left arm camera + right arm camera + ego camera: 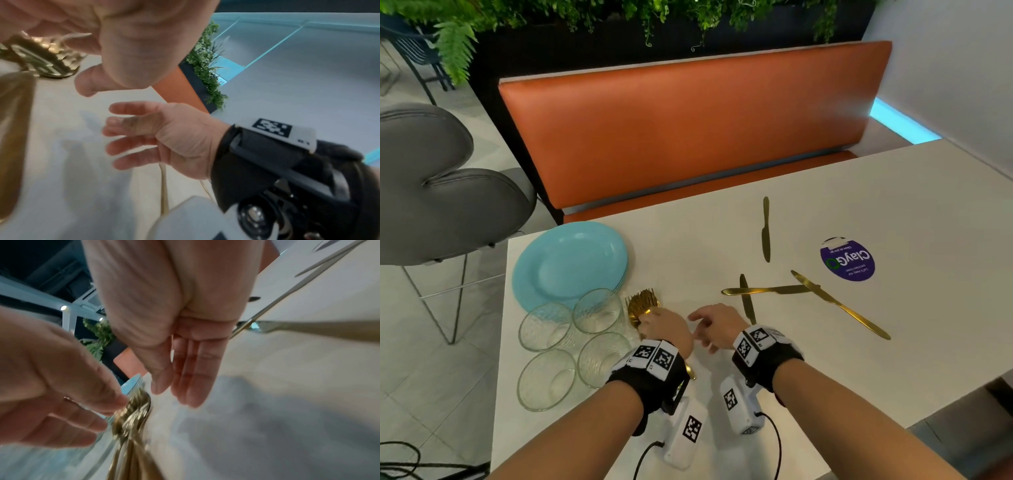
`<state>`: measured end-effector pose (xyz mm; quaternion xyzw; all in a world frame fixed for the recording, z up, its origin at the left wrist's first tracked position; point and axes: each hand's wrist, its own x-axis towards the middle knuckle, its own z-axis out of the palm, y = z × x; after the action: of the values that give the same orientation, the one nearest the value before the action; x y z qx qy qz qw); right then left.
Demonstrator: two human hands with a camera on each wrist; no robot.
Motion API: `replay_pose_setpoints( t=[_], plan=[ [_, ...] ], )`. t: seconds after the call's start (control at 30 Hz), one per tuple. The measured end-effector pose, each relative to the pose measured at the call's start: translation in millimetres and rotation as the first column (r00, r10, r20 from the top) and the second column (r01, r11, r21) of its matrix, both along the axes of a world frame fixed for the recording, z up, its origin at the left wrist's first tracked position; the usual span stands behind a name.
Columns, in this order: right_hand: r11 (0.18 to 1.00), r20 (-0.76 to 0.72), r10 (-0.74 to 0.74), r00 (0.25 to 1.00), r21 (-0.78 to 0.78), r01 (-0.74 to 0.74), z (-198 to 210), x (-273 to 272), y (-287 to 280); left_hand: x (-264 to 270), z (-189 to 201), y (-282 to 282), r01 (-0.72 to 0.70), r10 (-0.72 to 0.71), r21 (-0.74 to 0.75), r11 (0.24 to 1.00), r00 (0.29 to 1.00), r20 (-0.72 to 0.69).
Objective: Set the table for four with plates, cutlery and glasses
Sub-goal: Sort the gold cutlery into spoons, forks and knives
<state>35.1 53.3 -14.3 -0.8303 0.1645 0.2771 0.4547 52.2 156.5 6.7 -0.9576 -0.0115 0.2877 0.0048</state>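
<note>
So the whole thing comes down to the bundle of gold forks and how it sits relative to the stack of blue plates: the tines poke up right at the near-right rim of the plates, and the handles run back toward the person, so the long axis points roughly from the plates to the table's near edge. The left hand is curled round that bundle about midway, clamped on it. The right hand is just to the right of it, away from the plates, fingers straight and loose, holding nothing, palm turned toward the forks. My guess is the right hand is about to pull one fork out, and it's close enough that it only has to slide sideways toward the plates. The four glasses sit clustered just on the near side of the plates, touching or almost touching the bundle's left side, so that's the thing to bump. The four gold knives lie loose well to the right of the plates, two of them crossing, none at a setting yet; no plate is dealt out either
</note>
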Motion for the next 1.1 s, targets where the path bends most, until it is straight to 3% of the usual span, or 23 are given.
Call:
replay_pose_setpoints(
  t=[0.13,0.2,0.3,0.4,0.53,0.77,1.1],
  plan=[
    [0.972,0.049,-0.220,0.974,-0.073,0.223,11.4,-0.6,-50.8,10.6,14.2,-19.0,0.076,-0.066,-0.190,0.979,0.996,0.056],
    [0.930,0.095,-0.261,0.961,-0.242,0.276,13.9,-2.7,-83.4,18.8,16.8,-30.7,0.140,-0.130,-0.287,0.948,0.990,0.055],
    [0.783,0.077,-0.253,0.964,-0.570,0.251,12.1,-12.6,-134.1,26.7,19.7,-53.2,0.201,-0.191,-0.390,0.899,0.980,0.064],
    [0.678,0.025,-0.340,0.940,-0.686,0.263,11.2,-36.1,-178.4,29.7,22.1,-74.9,0.226,-0.211,-0.468,0.854,0.974,0.086],
    [0.639,-0.052,-0.326,0.944,-0.748,0.179,-2.3,-63.9,-214.2,31.5,21.0,-99.6,0.255,-0.244,-0.496,0.830,0.966,0.089],
    [0.616,-0.066,-0.276,0.959,-0.778,0.123,-11.9,-73.8,-225.0,32.2,6.3,-129.3,0.243,-0.244,-0.503,0.830,0.968,0.065],
    [0.718,-0.129,-0.278,0.952,-0.687,0.117,-8.8,-72.4,-241.9,27.3,0.2,-147.1,0.221,-0.260,-0.525,0.822,0.966,0.000]
  ],
)
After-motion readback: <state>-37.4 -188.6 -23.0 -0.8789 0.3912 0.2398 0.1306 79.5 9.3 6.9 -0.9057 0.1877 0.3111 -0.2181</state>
